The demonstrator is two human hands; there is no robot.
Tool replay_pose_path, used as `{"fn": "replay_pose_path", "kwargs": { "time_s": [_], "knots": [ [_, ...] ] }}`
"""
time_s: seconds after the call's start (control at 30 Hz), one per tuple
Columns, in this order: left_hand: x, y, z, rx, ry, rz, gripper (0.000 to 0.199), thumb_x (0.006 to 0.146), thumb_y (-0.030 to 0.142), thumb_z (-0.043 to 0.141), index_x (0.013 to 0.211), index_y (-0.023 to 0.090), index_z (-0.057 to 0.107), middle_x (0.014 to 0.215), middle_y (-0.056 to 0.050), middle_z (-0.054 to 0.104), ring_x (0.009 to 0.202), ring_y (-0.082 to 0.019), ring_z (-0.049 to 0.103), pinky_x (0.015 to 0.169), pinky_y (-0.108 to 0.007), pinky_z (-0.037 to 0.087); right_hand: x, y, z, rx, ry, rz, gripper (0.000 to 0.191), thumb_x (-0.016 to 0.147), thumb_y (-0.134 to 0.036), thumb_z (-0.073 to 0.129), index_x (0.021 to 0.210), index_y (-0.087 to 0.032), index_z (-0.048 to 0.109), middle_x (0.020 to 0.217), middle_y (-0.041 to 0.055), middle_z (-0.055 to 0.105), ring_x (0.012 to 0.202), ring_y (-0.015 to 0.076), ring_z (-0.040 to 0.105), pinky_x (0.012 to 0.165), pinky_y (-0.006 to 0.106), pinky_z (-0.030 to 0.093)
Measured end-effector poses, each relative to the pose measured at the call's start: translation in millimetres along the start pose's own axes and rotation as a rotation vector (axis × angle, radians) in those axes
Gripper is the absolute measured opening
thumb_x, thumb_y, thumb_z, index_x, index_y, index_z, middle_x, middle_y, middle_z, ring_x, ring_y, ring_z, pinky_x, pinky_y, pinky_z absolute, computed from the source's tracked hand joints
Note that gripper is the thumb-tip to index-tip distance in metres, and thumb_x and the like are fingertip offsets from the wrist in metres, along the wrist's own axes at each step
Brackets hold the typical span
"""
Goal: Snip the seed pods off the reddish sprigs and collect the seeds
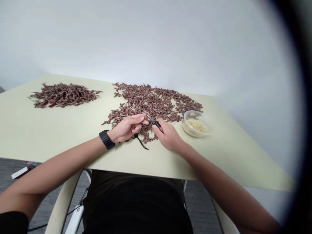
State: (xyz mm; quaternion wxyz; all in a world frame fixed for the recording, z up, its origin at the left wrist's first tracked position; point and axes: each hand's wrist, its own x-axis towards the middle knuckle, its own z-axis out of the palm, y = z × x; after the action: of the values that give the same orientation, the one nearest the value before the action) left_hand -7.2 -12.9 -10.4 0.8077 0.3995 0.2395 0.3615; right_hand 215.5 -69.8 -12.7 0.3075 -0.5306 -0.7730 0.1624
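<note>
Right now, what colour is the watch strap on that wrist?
The watch strap is black with chunky links; it shows best in the head camera view.

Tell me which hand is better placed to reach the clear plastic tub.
Right, probably: the right hand sits beside the clear plastic tub; the left hand lies farther off, beyond the small pliers.

Right hand (168,136) hides most of that small metal tool (153,121); the brown pieces (151,102) beyond are too tiny to tell!

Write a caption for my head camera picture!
Right hand holds small pliers near the left hand, over a reddish-brown heap.
</note>
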Motion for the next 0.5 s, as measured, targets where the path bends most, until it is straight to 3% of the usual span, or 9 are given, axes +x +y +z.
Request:
{"fn": "replay_pose_path", "kwargs": {
  "time_s": [0.17,0.27,0.37,0.5],
  "knots": [
    [-2,-9,5.0,0.202,0.056,0.121,0.057,0.083,0.03,0.08,0.137,0.019,0.064,0.105,-0.012,0.074,0.049,-0.002,0.043,0.038,-0.016,0.027,-3,-13,13,0.333,-0.02,0.12,0.03,0.102,-0.05,0.041,0.092,-0.024,0.051,0.073,-0.0017,0.052,0.065,0.0163,0.048,0.063,0.03,0.037],
    [-5,-10,6.7,0.411,0.125,0.223,0.065,0.084,0.037,0.078,0.144,0.021,0.059,0.077,-0.003,0.071,0.044,-0.004,0.04,0.038,-0.017,0.026,-2,-20,16,0.678,-0.116,0.299,0.034,0.099,-0.056,0.045,0.091,-0.024,0.052,0.074,-0.0029,0.043,0.058,0.0128,0.033,0.052,0.026,0.028],
    [-7,-7,4.4,0.744,0.184,0.376,0.051,0.09,0.037,0.07,0.139,0.021,0.065,0.051,0.006,0.055,0.04,-0.005,0.037,0.042,-0.018,0.031,0,-23,10,0.982,-0.277,0.474,0.039,0.097,-0.061,0.045,0.093,-0.023,0.052,0.073,-0.0049,0.031,0.055,0.0109,0.016,0.046,0.023,0.014],
    [-5,0,-0.5,1.105,0.196,0.645,0.034,0.094,0.026,0.063,0.125,0.025,0.075,0.074,-0.002,0.073,0.061,-0.01,0.059,0.058,-0.02,0.046,4,-22,-1,1.2,-0.461,0.562,0.043,0.094,-0.064,0.047,0.093,-0.021,0.052,0.074,-0.0057,0.025,0.057,0.0104,0.008,0.047,0.022,0.006]
  ]
}}
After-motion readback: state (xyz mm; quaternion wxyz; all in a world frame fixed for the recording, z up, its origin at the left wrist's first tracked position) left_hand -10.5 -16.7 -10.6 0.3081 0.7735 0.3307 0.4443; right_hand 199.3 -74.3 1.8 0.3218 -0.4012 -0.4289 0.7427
